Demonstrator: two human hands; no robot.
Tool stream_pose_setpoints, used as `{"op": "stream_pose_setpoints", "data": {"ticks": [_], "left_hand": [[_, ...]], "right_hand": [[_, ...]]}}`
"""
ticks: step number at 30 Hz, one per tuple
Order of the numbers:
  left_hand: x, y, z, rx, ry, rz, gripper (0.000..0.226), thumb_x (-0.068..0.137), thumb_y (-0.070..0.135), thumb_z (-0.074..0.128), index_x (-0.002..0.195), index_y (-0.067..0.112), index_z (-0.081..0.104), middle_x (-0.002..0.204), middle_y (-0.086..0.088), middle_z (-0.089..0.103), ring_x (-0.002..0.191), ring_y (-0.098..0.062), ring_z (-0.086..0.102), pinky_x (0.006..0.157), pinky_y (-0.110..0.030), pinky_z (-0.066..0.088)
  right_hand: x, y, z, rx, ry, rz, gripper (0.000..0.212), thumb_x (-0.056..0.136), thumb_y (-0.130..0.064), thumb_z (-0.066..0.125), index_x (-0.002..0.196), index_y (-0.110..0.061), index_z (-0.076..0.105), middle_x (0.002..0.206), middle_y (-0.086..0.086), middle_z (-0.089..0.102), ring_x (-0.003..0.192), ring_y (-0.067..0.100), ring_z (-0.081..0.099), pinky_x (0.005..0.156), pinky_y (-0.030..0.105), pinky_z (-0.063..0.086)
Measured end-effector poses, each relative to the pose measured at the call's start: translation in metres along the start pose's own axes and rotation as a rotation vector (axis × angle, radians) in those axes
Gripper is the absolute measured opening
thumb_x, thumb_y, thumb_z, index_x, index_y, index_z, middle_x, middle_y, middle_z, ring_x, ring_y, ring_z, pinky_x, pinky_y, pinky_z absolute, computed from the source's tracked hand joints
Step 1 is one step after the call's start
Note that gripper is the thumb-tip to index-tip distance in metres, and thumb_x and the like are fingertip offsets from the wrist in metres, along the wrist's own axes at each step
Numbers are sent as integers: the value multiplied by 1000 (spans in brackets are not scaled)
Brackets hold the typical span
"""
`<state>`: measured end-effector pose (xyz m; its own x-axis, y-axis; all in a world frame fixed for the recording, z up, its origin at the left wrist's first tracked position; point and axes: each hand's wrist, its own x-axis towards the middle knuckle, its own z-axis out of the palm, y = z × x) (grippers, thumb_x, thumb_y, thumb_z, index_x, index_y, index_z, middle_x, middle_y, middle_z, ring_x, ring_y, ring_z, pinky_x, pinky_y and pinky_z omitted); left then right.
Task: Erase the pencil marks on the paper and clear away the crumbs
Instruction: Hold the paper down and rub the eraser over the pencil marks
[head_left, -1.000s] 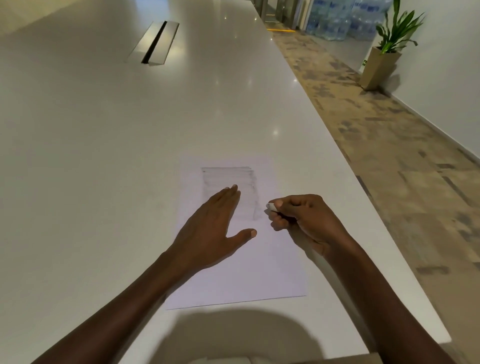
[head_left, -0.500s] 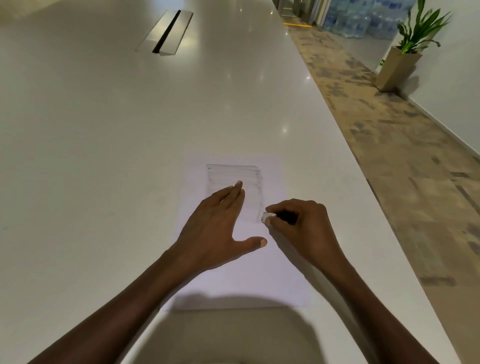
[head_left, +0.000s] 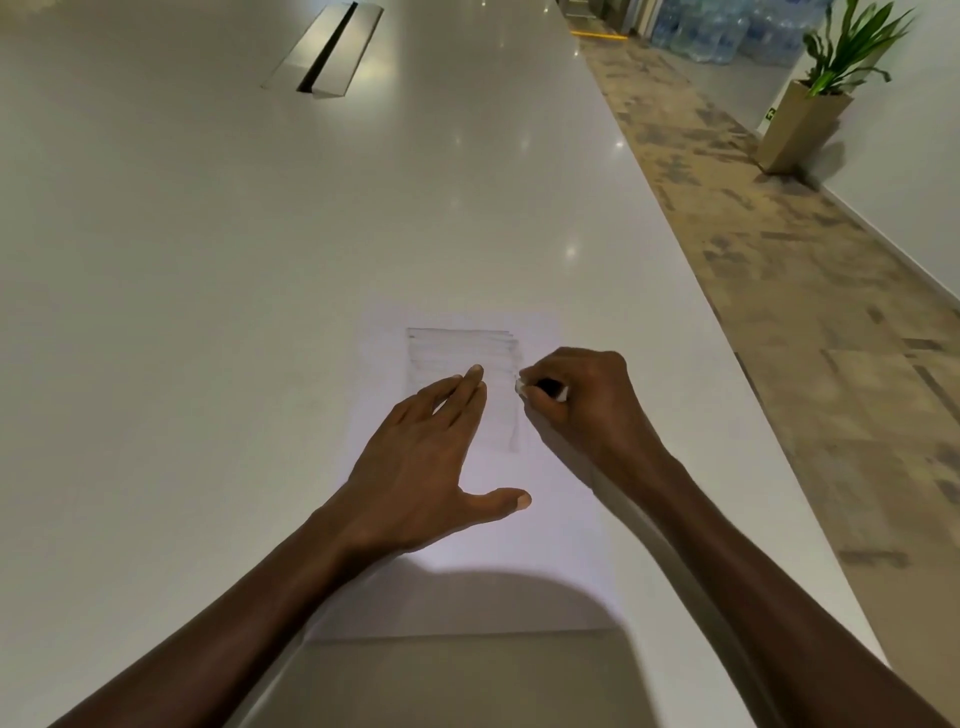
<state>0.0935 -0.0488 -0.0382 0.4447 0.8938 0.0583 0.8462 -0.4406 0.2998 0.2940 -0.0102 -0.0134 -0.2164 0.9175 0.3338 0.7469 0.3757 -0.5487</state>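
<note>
The fingers (head_left: 540, 402) of the right hand (head_left: 582, 410) are curled tight round a small white eraser (head_left: 519, 385), whose tip pokes out at the left of the fist and sits at the right edge of the pencil marks (head_left: 462, 358); whether it actually touches the sheet there is hard to say from this angle. The left hand (head_left: 421, 467) lies flat on the paper (head_left: 550, 545), fingers straight and close together, pointing far and a little right, thumb splayed out to the right. Its fingertips cover the near left part of the marks.

The paper is a white sheet lying lengthwise away from the person, near the right edge of the white surface (head_left: 182, 312). The marks form a grey shaded block on the far half of the sheet, darker along its far edge and down its right side, fainter in the middle. The two hands are close, the eraser just right of the left hand's fingertips.

Far off to the left, a metal cable hatch (head_left: 327, 49) is set into the surface. On the right runs a patterned floor (head_left: 831, 338), with a potted plant (head_left: 810, 104) against the wall and water bottles (head_left: 727, 26) stacked at the far end.
</note>
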Motion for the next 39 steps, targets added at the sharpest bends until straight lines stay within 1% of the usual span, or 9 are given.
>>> {"op": "stream_pose_setpoints", "data": {"ticks": [2,5,7,14,22,25,30,34,39], "left_hand": [[1,0,0,2,8,-10,114,75,90,32,157,17,2,164,8,-9,150,-11,-1,121,-31,12],[2,1,3,-5,7,-42,121,67,96,30,157,19,4,164,11,-7,150,-9,0,121,-33,13],[3,1,4,-10,-4,-58,124,64,99,28,157,20,3,163,12,-8,150,-9,-1,122,-34,13],[3,1,4,-18,-24,-61,126,62,100,27,157,22,-1,163,13,-12,150,-8,-4,122,-35,12],[4,1,2,-8,-16,-49,124,63,98,28,157,20,4,164,11,-7,150,-10,1,121,-35,14],[3,2,2,-6,-5,-49,125,63,98,28,157,19,6,164,10,-5,150,-10,2,121,-35,15],[4,3,2,-5,-13,-49,125,63,99,27,157,19,4,164,11,-8,150,-8,-1,121,-35,15],[3,3,2,0,-9,-51,125,63,99,26,157,19,5,164,11,-8,150,-8,-2,121,-34,14],[3,2,2,-13,-24,-60,124,63,99,27,157,21,1,163,12,-11,150,-8,-3,121,-35,13]], "right_hand": [[5,3,-1,10,-24,-11,10,87,-8,71,80,-8,79,74,3,74,67,11,64,66,35,55],[-2,3,-6,29,-51,-28,8,85,-5,73,85,-8,81,78,4,75,69,10,66,65,21,52],[-15,0,-10,43,-67,-21,8,86,-5,73,84,-8,80,78,3,75,70,12,67,64,18,49],[-56,-12,-11,85,-46,-22,10,81,1,72,79,-7,77,78,0,75,72,10,67,66,26,52],[-10,0,0,62,33,7,11,83,0,71,76,-4,77,74,4,74,70,13,68,66,35,55],[-6,2,2,38,25,15,13,85,-2,68,74,-3,75,72,8,72,70,17,67,64,38,54],[-33,-10,-5,2,-29,-87,14,82,3,68,77,-7,77,72,3,73,68,14,66,63,34,54],[-57,-21,-6,25,-88,-74,14,82,2,65,80,-8,75,72,0,69,72,16,63,65,35,52],[-21,-11,2,-42,-71,-75,11,81,3,65,71,3,70,66,14,68,67,23,63,62,40,52]]}}
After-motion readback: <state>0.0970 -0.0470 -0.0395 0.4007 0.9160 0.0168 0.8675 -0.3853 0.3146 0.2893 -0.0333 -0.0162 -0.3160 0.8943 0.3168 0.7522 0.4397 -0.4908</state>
